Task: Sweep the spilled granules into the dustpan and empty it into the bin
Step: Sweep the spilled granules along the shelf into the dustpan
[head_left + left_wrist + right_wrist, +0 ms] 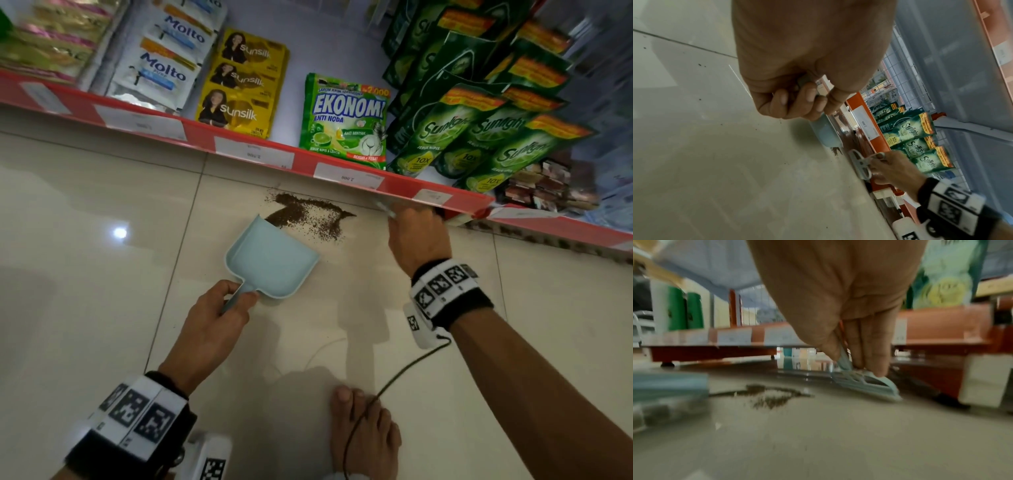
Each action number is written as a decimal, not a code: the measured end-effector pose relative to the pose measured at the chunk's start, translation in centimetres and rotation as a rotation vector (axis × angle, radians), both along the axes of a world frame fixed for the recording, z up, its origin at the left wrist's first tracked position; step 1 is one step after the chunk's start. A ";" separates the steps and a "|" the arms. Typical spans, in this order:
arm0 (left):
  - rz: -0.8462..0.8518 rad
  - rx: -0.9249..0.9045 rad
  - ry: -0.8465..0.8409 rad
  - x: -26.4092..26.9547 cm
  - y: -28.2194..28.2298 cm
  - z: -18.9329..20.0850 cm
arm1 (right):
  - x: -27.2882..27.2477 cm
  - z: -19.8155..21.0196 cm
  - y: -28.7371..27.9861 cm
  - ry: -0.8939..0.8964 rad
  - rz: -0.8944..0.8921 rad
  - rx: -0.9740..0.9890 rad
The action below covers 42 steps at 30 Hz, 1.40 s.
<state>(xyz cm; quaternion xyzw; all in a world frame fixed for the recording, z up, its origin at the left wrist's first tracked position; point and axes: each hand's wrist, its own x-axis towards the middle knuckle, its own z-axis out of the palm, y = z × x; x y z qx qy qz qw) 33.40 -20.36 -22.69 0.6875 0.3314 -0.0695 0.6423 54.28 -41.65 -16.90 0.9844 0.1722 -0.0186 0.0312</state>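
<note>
Dark brown granules [308,214] lie scattered on the pale tiled floor just under the shelf edge. A light blue dustpan [270,260] rests on the floor with its mouth at the left end of the pile. My left hand [236,298] grips the dustpan's handle; the curled fingers [807,99] show in the left wrist view. To the right of the pile, my right hand [411,222] pinches a small pale brush [865,382] whose edge touches the floor. The brush [861,164] stands apart from the granules [772,394].
A red shelf edge [253,154] with price labels runs diagonally just behind the spill, and its low underside is close above my right hand. Detergent and shampoo packets [342,120] fill the shelf. My bare foot [363,435] and a wrist cable [394,380] are near the bottom.
</note>
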 end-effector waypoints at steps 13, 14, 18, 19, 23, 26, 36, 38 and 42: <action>0.034 -0.016 0.025 -1.4 0.9 -0.1 | -2.0 0.0 1.5 -0.039 0.273 0.112; 0.037 -0.017 0.025 -1.5 0.9 -0.1 | -1.2 -0.2 1.8 -0.054 0.212 0.074; 0.044 -0.018 0.016 -1.5 1.1 -0.2 | -1.2 -1.6 3.7 0.073 0.231 0.027; 0.042 -0.015 0.013 -1.6 1.3 -0.2 | -2.1 -1.8 4.2 0.128 0.294 0.037; 0.071 -0.027 0.016 -2.2 2.0 -0.3 | -5.3 -1.1 4.9 0.148 0.421 0.140; 0.093 -0.031 0.020 -2.5 2.3 -0.6 | -5.3 -0.2 4.8 -0.126 0.305 0.083; 0.077 -0.022 0.008 -2.8 2.5 -0.4 | -0.2 -3.2 8.9 -0.020 0.206 0.055; 0.077 -0.012 0.005 -3.1 2.6 -0.4 | 0.2 -3.7 10.2 0.068 0.279 0.124; 0.091 -0.006 0.023 -3.5 2.9 -0.5 | -0.6 -3.0 10.7 0.235 0.494 0.170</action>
